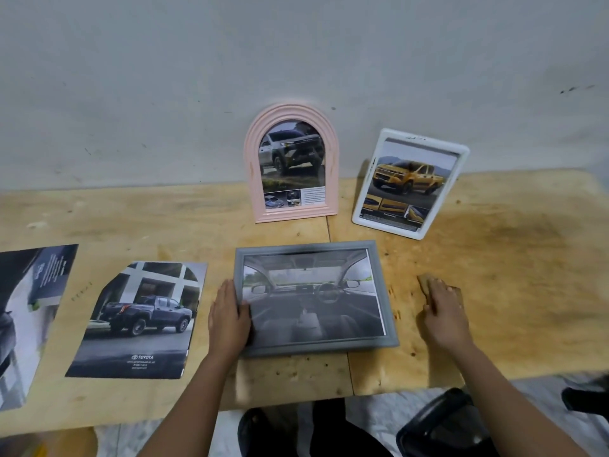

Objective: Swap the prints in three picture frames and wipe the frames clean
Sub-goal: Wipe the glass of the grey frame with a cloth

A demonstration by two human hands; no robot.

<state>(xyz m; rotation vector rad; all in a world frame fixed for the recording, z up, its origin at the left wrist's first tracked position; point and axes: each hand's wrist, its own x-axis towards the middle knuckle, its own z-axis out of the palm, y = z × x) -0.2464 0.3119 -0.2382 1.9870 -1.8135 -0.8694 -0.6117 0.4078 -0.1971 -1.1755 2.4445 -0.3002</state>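
Head view. Grey frame (306,249) lies flat, face up, on the counter (510,258), centred and near the front edge. The print in it (313,301) shows a car interior: dashboard, wheel, windscreen. The frame's top rail is a bit blurred.

Left hand (227,316) is on the grey frame's left rail: palm down, fingers straight and pointing toward the back edge alongside the rail, thumb lying across the rail onto the glass. Flat contact, not curled round anything.

Right hand (445,311) is just right of the grey frame and clear of it. It lies palm down on a tan cloth (426,282), fingers roughly straight and spread over it. The cloth pokes out past the fingertips; it sits on the counter beside the frame's right rail.

Pink arched frame (253,179) stands upright at the back edge, centre, against the wall (164,94). It holds a silver pickup print (291,159).

White frame (389,229) is just right of the pink one, apart from it, leaning back and skewed. It holds a yellow pickup print (408,183).

Loose prints lie flat left of the grey frame. A dark blue pickup print (141,318) has its top cut to an arch and sits near the left hand without touching it. Another dark print (26,308) is at the counter's left edge, cut off by the view.

A black chair (451,423) is below the front edge on the right.
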